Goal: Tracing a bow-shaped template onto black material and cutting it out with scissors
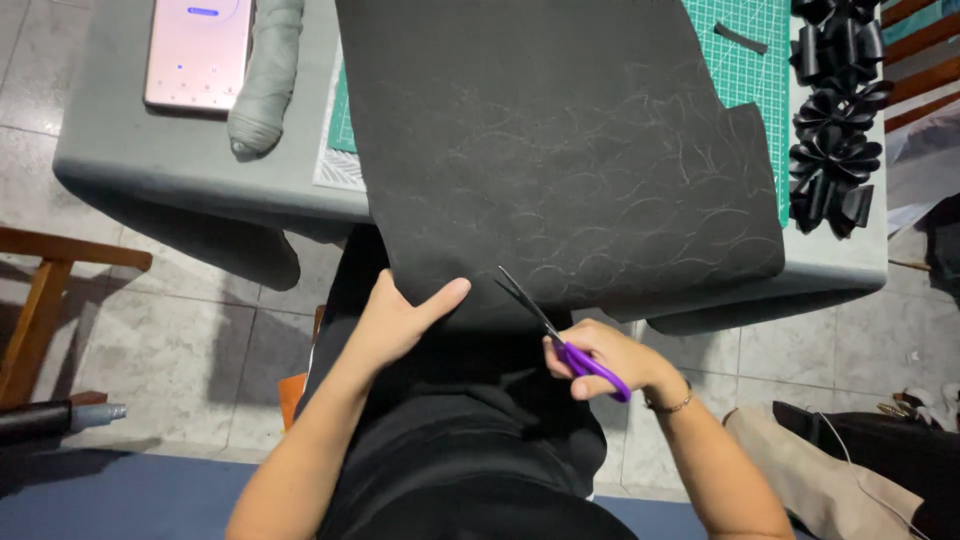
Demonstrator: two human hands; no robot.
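Note:
A large black foam sheet (pixel 560 140) with faint petal outlines drawn on it lies over the table and hangs off its near edge. My left hand (pixel 400 320) pinches the sheet's near edge, thumb on top. My right hand (pixel 605 362) grips purple-handled scissors (pixel 560 338); their dark blades are slightly apart and point up-left at the sheet's lower edge, close to my left thumb.
A grey-covered table (pixel 150 165) carries a green cutting mat (pixel 745 60), a smartphone (pixel 198 52), a grey rolled cloth (pixel 266 75) and several black foam flowers (pixel 835 110) at the right edge. A wooden stool (pixel 40 300) stands left; a bag (pixel 860 470) lies on the tiled floor right.

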